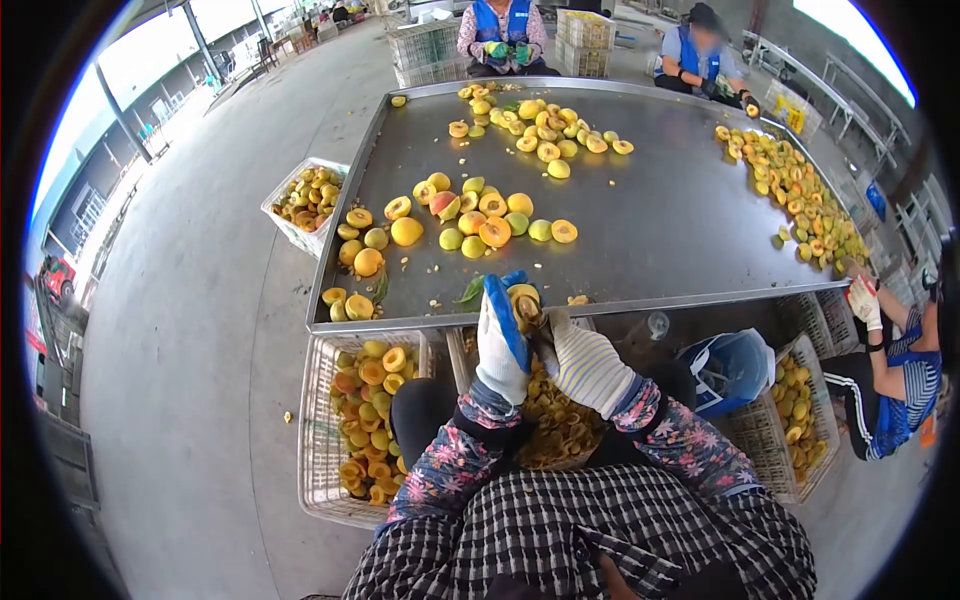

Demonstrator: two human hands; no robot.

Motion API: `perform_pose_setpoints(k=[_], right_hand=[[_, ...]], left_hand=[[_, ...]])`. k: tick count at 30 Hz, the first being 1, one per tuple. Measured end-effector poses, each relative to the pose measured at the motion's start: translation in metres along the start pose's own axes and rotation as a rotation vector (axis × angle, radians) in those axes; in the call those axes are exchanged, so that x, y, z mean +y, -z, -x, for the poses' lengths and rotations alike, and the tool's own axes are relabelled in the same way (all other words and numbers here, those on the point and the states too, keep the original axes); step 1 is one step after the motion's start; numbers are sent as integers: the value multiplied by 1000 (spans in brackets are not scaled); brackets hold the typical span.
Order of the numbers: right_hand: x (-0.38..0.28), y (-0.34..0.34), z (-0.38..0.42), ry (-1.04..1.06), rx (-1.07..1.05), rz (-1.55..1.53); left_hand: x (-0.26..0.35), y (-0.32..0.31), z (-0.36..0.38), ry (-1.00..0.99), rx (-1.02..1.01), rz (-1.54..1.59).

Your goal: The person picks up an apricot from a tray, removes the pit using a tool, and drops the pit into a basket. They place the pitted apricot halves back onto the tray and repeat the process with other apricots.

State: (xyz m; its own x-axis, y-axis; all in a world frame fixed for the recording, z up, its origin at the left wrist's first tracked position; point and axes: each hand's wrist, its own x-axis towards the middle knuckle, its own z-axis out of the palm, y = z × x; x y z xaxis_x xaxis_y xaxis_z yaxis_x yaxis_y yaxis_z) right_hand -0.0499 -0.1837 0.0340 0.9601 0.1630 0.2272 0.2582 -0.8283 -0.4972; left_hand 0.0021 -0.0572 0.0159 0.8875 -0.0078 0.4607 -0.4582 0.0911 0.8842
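My left hand (502, 345), in a white glove with a blue coated palm, is closed around a yellow peach half (524, 298) just past the near edge of the table. My right hand (588, 364), in a striped white glove with darkened fingertips, is closed against that fruit. Whatever it may grip is hidden by the fingers. Beyond my hands, a pile of cut peaches (493, 231) lies on the metal table (650, 240). Below my hands, a crate of peach pieces (550, 425) stands between my knees.
At my left stands a white crate (312, 440) full of peach halves; another crate (325, 235) sits beside the table. A blue bucket (735, 375) and a fruit crate (800, 420) stand at my right. Co-workers sit across the table and at right, near a long peach heap (795, 195).
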Motion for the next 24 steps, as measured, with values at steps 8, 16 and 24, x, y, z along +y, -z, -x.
perform_pose_setpoints(k=[8, 16, 24], right_hand=[[20, 6, 7, 135, -71, -61], [6, -1, 10, 298, 58, -333], [25, 4, 21, -95, -393, -753]], left_hand=[[-35, 9, 2, 394, -132, 532], [-2, -10, -6, 224, 80, 474], [-25, 20, -14, 185, -465, 297]])
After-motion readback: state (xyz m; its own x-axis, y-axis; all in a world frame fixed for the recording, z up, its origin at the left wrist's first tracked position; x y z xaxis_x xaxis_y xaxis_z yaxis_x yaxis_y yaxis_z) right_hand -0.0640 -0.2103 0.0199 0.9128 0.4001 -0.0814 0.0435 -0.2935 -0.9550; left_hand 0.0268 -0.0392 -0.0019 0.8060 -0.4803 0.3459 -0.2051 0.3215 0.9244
